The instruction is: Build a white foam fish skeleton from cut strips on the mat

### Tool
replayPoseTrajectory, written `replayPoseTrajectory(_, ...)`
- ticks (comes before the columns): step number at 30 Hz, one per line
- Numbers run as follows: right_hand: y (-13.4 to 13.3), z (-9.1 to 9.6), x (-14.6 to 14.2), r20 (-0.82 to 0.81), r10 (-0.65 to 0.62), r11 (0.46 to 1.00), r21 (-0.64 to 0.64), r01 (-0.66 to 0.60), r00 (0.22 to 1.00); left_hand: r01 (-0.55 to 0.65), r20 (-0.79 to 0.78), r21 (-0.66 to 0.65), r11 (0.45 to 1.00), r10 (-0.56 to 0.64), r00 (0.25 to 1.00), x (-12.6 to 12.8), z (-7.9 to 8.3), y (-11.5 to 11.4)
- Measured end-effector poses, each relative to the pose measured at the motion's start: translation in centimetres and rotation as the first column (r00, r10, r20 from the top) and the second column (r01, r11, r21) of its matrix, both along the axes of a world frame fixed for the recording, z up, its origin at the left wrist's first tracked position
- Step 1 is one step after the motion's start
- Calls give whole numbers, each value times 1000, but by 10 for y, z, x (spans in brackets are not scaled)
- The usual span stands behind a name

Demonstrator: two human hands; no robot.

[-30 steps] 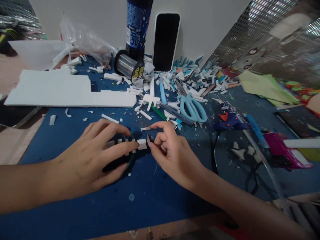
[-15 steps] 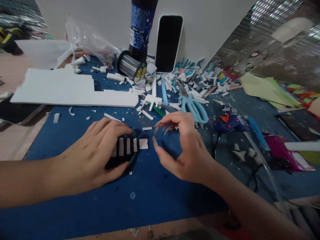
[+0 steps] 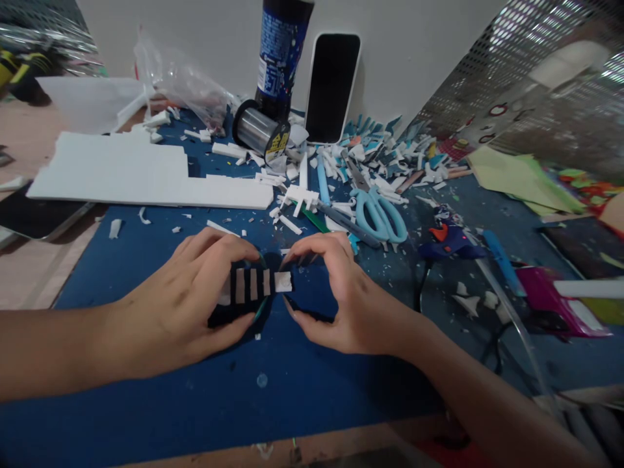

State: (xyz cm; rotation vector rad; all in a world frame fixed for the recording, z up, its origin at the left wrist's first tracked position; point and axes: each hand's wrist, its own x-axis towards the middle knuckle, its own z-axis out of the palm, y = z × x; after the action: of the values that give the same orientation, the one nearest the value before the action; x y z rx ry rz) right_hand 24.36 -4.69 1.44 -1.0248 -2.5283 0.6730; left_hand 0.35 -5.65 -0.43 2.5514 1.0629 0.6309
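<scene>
A dark strip with several white foam bars (image 3: 251,286) lies on the blue mat (image 3: 195,403). My left hand (image 3: 180,305) lies over its left part, fingers curved round its top and bottom edges, holding it down. My right hand (image 3: 336,292) cups the strip's right end, fingertips above it and thumb below it, beside the last white square (image 3: 283,281). Whether the right fingers grip the strip is hidden.
White foam board (image 3: 131,175) lies at the back left. Blue scissors (image 3: 377,214), a pen, foam scraps, a wire spool (image 3: 260,133), a dark bottle (image 3: 283,45) and a propped phone (image 3: 332,88) crowd the back. A glue gun (image 3: 446,237) with its cord lies right.
My right hand lifted off the strip's end, opened, then came back down and curled round the right end. My left hand stayed on the strip. The view shifted slightly.
</scene>
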Motion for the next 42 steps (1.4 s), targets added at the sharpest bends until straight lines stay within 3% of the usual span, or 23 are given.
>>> replayPoseTrajectory(11,0,0,1,13,1,1000,-25,0,1000,13,-16,-24,1000,-14,1000,0,1,0)
replayPoseTrajectory(27,4,1,3,-100,8,998,-58,-14,995,93,49,81,992,-97,994,-2,1,3)
replayPoseTrajectory(42,3,2,2,1,56,990,-132,-55,998,75,-20,105,992,-74,997,-1,-4,3)
